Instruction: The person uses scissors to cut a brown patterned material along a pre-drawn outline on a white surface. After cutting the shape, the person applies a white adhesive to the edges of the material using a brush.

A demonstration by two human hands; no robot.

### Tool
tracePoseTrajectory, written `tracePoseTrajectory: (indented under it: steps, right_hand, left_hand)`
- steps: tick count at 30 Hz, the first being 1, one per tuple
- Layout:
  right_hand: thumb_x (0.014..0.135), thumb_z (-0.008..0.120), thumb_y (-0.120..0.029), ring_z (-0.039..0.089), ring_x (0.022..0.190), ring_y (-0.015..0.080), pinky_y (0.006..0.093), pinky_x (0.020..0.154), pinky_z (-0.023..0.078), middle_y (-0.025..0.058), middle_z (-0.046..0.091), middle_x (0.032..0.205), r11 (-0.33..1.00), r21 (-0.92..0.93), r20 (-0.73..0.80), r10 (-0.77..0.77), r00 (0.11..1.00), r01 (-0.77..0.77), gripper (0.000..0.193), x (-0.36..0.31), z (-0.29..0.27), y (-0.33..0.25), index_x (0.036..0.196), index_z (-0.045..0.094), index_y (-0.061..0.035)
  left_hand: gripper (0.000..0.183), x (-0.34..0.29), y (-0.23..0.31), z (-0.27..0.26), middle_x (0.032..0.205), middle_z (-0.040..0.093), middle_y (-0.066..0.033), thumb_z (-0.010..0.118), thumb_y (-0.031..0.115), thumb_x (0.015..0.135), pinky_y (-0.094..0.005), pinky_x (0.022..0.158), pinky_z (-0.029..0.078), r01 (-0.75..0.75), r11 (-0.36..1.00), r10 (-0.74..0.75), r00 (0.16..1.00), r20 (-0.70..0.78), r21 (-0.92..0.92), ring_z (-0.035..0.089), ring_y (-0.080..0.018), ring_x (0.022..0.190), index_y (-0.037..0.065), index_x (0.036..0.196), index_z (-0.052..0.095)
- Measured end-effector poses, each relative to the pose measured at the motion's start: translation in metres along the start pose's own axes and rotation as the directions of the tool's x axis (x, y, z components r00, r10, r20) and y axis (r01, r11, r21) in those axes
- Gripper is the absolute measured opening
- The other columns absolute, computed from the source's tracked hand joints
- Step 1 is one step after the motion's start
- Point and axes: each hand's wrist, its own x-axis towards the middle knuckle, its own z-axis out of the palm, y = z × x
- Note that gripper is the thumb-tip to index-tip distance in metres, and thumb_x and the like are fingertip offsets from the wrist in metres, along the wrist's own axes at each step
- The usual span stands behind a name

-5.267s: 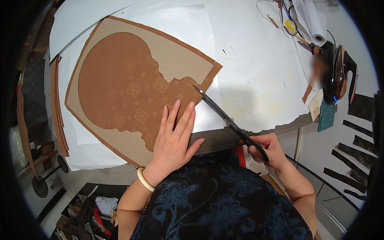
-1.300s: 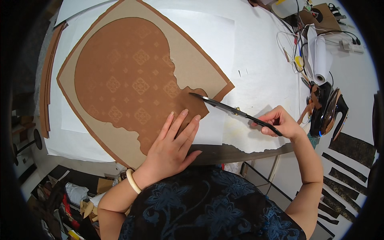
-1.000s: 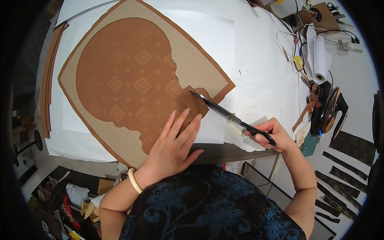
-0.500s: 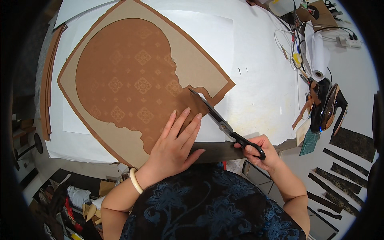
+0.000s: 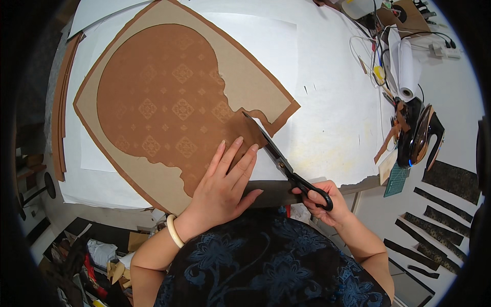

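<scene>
A brown fabric piece [image 5: 158, 82] with a pale medallion pattern lies over a beige panel [image 5: 250, 71] edged in brown. My left hand [image 5: 222, 187] presses flat on the fabric's near right part, its fingers stretched out. From the right, my right hand [image 5: 327, 202] grips the black handles of a pair of large scissors [image 5: 287, 170]. The blades point up and left, with their tips at the fabric's edge by a narrow notch. They look nearly closed. White shows beneath the blades, beside a wavy cut edge.
White paper [image 5: 332, 102] covers the table under the work. At the right stand a black iron [image 5: 427, 135], a white paper roll [image 5: 407, 77], tangled cables and a green cutting mat [image 5: 396, 180]. Dark patterned fabric strips [image 5: 434, 225] lie farther right. Brown strips [image 5: 66, 110] line the left edge.
My right hand has shifted a little left with the scissors' handles, and the blades have come closer together. My left hand and the fabric stay about where they were.
</scene>
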Motion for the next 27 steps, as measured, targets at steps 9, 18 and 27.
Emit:
tracePoseTrajectory:
  steps: [9,18,27]
  right_hand:
    - [0.102,0.076,-0.02,0.045,0.053,0.0036,0.0192,0.044,0.029,-0.0005,0.057,0.068,1.0,0.007,-0.008,-0.008,1.0,0.008,0.033,-0.003,0.016,0.002,0.123,0.074,0.005]
    - [0.099,0.08,-0.017,0.04,0.046,0.0026,0.0217,0.042,0.025,-0.0039,0.058,0.063,0.981,-0.191,0.032,-0.027,0.999,0.032,0.033,0.0,-0.004,-0.043,0.121,0.076,0.0065]
    - [0.091,0.089,-0.026,0.038,0.049,0.0025,0.0221,0.045,0.023,-0.0053,0.056,0.063,0.81,-0.586,0.037,0.065,0.997,-0.031,0.038,0.023,-0.019,-0.145,0.115,0.081,0.0023]
  left_hand:
    - [0.071,-0.001,-0.001,0.0,0.163,0.046,-0.0175,0.082,0.026,0.091,-0.0639,0.125,0.031,0.002,1.0,-0.002,1.0,0.003,-0.004,0.037,-0.046,0.154,-0.007,0.148,0.055]
    - [0.069,-0.002,-0.002,0.0,0.161,0.049,-0.0179,0.082,0.025,0.09,-0.064,0.125,0.032,0.003,1.0,-0.004,1.0,-0.015,-0.024,0.038,-0.0461,0.153,-0.008,0.145,0.058]
    - [0.07,-0.001,-0.003,-0.001,0.161,0.049,-0.0175,0.084,0.024,0.087,-0.0627,0.123,0.036,-0.003,0.999,0.001,0.999,-0.038,-0.034,0.041,-0.0463,0.151,-0.008,0.144,0.058]
